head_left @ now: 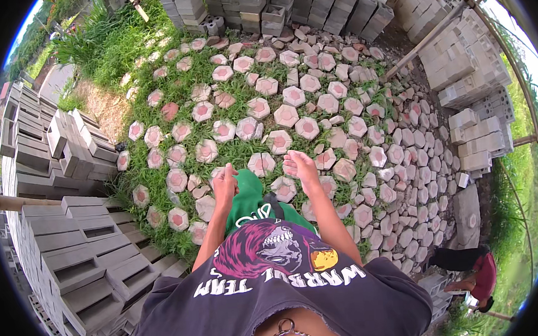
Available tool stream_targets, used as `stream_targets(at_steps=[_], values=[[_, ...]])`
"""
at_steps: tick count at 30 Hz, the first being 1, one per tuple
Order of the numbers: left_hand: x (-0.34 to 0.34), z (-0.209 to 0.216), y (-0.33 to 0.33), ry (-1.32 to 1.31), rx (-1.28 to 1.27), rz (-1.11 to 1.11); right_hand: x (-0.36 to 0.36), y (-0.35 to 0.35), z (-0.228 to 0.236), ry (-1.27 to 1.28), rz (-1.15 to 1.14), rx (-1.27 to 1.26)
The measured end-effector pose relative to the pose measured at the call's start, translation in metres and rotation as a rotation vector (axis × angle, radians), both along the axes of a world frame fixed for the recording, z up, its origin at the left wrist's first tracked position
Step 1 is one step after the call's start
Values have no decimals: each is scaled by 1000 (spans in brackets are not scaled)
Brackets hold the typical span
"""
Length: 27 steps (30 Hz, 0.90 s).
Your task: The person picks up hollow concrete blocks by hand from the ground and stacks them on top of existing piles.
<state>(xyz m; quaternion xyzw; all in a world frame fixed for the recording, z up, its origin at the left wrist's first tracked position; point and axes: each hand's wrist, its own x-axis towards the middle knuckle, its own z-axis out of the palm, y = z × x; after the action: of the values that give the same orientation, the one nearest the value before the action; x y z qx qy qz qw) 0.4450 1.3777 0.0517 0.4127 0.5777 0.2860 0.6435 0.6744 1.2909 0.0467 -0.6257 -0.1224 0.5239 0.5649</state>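
My left hand [225, 183] is raised in front of my body, loosely curled with one finger pointing up. Level with it on the other side, my right hand [302, 168] has its fingers half bent and apart. Neither hand shows anything in it, and both hover over ground set with hexagonal paving stones [285, 115] that have reddish centres. Between the hands is the green cloth of my trousers [243, 193], just beyond my dark printed shirt [245, 303].
Stacked grey concrete blocks [73, 257] stand at the left; more blocks [260, 4] line the far side. Pale blocks [467, 60] rise at the right behind a wooden pole [423, 41]. Grass [180, 151] grows between the stones. Another person [483, 276] bends at the lower right.
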Motion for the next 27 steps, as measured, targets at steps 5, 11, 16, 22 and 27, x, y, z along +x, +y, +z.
stream_targets(at_steps=[5, 11, 16, 22, 27], values=[[63, -14, 95, -122, 35, -99, 46, 82, -7, 50, -41, 29], [151, -49, 253, -130, 45, -166, 121, 221, -39, 39, -79, 2], [218, -51, 408, -155, 72, -239, 183, 354, -31, 20, -115, -14], [283, -20, 547, -129, 100, -307, 226, 462, -15, 53, -195, 22], [327, -22, 611, -95, 80, -358, 263, 522, -29, 105, -200, -58]])
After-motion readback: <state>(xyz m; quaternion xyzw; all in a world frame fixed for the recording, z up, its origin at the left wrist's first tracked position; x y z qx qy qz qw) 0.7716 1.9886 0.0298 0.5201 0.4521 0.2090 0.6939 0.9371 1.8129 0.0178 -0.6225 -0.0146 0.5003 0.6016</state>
